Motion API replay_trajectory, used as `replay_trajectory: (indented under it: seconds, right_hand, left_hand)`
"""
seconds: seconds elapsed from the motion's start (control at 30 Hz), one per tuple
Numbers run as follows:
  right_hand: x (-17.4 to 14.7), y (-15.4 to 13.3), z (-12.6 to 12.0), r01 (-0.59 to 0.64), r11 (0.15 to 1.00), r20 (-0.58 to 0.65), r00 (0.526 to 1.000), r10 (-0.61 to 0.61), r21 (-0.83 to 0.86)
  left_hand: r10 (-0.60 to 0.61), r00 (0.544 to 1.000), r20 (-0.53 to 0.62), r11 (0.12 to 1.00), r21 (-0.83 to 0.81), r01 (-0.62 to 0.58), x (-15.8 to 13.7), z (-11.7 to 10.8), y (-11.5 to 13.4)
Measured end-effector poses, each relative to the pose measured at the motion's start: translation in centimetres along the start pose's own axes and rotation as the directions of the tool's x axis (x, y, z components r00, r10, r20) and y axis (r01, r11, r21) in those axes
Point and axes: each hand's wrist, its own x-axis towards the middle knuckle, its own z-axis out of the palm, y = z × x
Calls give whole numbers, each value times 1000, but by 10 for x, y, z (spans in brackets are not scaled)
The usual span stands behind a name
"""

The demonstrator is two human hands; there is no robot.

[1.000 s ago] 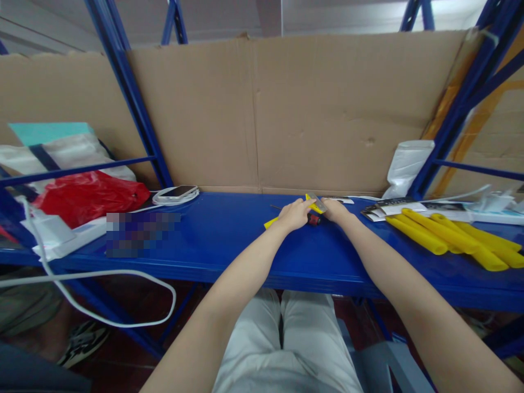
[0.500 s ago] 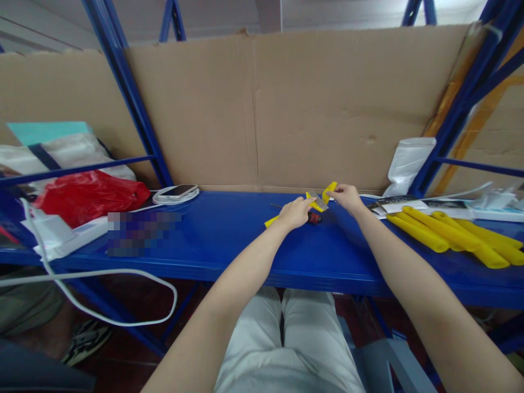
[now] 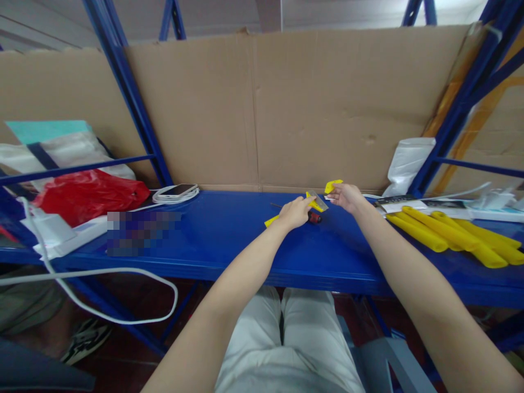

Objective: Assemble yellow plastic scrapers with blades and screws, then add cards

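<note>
My left hand (image 3: 295, 213) is closed on a scraper (image 3: 315, 204), its yellow handle coming out behind my fingers and its metal blade pointing right. Beneath and beside that hand is a screwdriver (image 3: 315, 218); its red and black handle end shows on the right and a thin shaft on the left, with the middle hidden. In my right hand (image 3: 347, 197), pinched between the fingers, is a small yellow plastic piece (image 3: 333, 186). It is held just beyond the blade, apart from it. Something small and whitish also shows at my right fingertips, too small to name.
Several yellow tubes (image 3: 446, 232) lie on the right of the blue table (image 3: 229, 234). A phone (image 3: 180, 190) with a coiled white cable, a red plastic bag (image 3: 92, 196) and a power strip (image 3: 76, 240) are on the left. Cardboard (image 3: 254, 109) stands behind.
My right hand has turned and tilted the yellow piece, which now sits slightly farther from the blade. My left hand and the scraper have stayed in place.
</note>
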Motion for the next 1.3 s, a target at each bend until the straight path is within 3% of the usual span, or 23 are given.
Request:
replay_trajectory:
  seconds: [0.1,0.2,0.43,0.7,1.3]
  right_hand:
    - [-2,-3,1,9,1000,63,998,-9,5]
    - [-2,-4,4,72,997,50,996,-70,-39]
    - [-2,0,12,197,935,71,980,-184,-294]
    - [-12,5,25,265,899,141,963,-229,-350]
    - [-7,13,30,306,848,43,947,-320,-432]
  left_hand:
    - [-11,1000,-18,999,-40,10,2,2,-1]
    - [-49,998,-24,995,-82,47,2,3,-1]
    - [-129,991,-26,982,-141,124,0,-2,3]
    - [-162,986,-43,979,-132,156,0,-5,2]
    - [-103,992,-73,990,-107,95,-1,-3,0]
